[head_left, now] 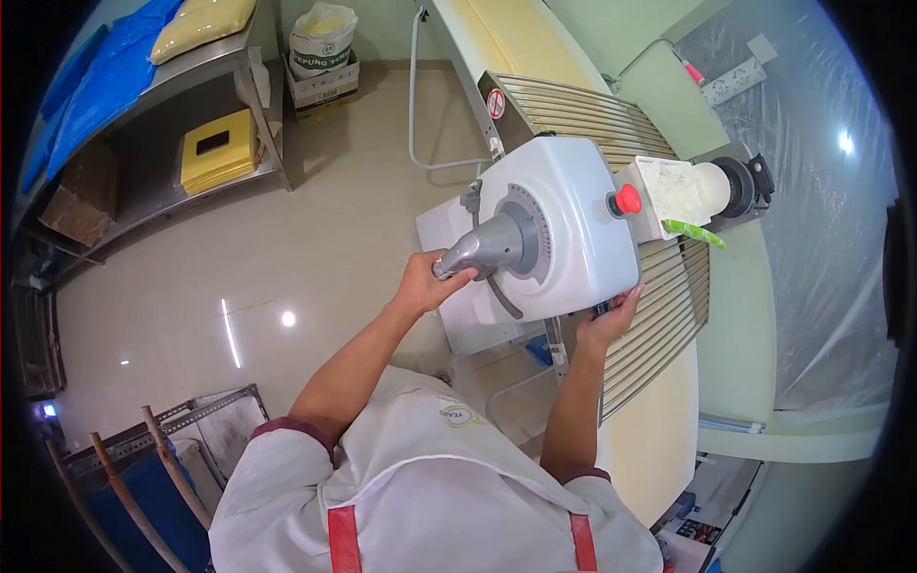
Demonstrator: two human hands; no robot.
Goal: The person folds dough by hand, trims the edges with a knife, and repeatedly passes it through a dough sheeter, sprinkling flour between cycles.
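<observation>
My left hand (425,285) is wrapped round the end of a grey lever (492,245) on the white machine head (583,210). Beside the lever is a round dial with marks. At the machine's lower right corner, my right hand (611,320) has its fingers closed round a small black part (602,307), mostly hidden. A red button (627,199) sticks out on the machine's right side. Next to it is a white tub of flour (669,191) with a green-handled tool (694,232) at its edge. Metal bar grilles (659,315) lie on both sides of the machine.
A pale belt (659,420) runs from top to bottom right. Top left stands a steel shelf (181,62) with yellow sheets (218,153) and blue plastic (105,81). A sack (322,43) sits in a crate behind. Wooden poles (124,497) are at lower left.
</observation>
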